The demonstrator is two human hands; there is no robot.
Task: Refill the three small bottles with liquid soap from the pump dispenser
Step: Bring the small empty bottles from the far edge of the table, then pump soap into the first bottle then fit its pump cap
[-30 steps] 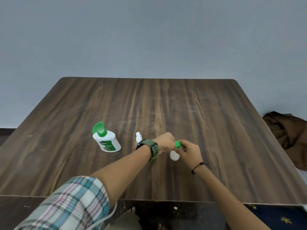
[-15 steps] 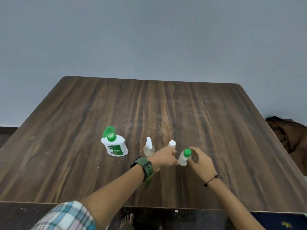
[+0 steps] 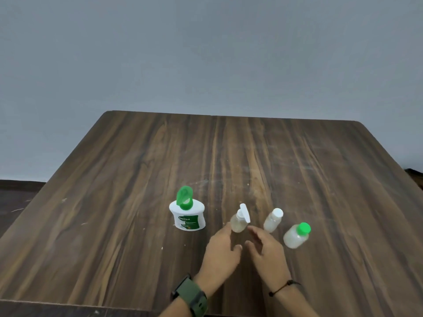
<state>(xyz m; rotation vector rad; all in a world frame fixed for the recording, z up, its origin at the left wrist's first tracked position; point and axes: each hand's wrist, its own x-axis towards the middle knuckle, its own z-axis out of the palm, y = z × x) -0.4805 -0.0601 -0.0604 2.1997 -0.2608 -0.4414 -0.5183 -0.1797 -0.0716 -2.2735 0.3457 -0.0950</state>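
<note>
A white soap dispenser [image 3: 187, 218] with a green top and green label stands left of centre on the wooden table [image 3: 229, 156]. To its right stand three small translucent bottles in a row: one with a white flip cap standing open [image 3: 239, 220], one with a white cap [image 3: 272, 220], and one with a green cap [image 3: 297, 235]. My left hand [image 3: 220, 253] and my right hand [image 3: 266, 252] hover just in front of the flip-cap bottle, fingers spread and holding nothing. The left fingertips nearly touch that bottle.
A green watch [image 3: 191, 298] sits on my left wrist and a black cord [image 3: 283, 286] on my right. A dark brown object [image 3: 415, 176] shows past the table's right edge. A grey wall stands behind the table.
My right hand has let go of the green-capped bottle, which now stands alone at the right. Both hands have shifted left, in front of the flip-cap bottle. The camera has tilted.
</note>
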